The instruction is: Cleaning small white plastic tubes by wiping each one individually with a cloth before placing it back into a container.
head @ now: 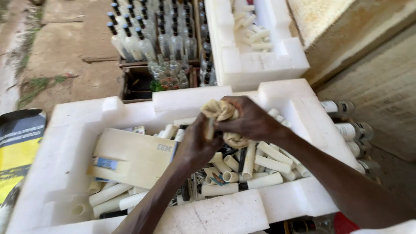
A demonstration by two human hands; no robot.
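My right hand (251,120) is closed around a crumpled beige cloth (219,109), pressed over the top of a short cream tube (210,128). My left hand (196,145) grips that tube from below, fingers wrapped round it. Both hands hover over a white foam tray (78,130) filled with several cream plastic tubes (260,162) lying loose. A cream cardboard piece (130,151) rests on the tubes at the tray's left.
A second foam tray (255,60) with tubes stands behind. Wooden crates hold several clear bottles with dark caps (147,30). More bottles (351,130) lie to the right by a concrete step. A yellow and black sack (17,147) lies at left.
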